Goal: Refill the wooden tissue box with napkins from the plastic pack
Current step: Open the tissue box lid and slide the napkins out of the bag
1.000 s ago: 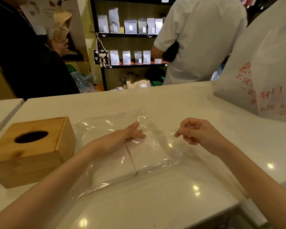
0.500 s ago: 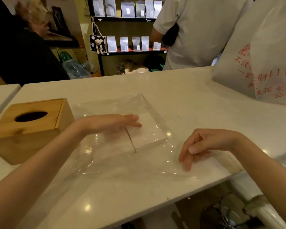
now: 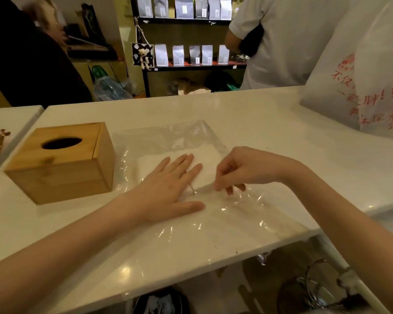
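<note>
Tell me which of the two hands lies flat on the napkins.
The left hand: it lies open, palm down, on the napkins inside the plastic pack. The right hand is curled, fingertips pinching at the plastic.

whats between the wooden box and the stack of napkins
In the head view, only a strip of the clear plastic pack lying on the counter separates the wooden tissue box from the napkins.

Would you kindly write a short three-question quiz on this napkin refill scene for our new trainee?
1. True or false: the left hand lies flat on the napkins through the plastic pack.
2. On which side of the pack does the wooden tissue box sit?
3. The right hand is: A) pinching at the plastic, B) inside the box, C) raised off the counter.

Key: 1 true; 2 the person's left; 3 A.
</note>
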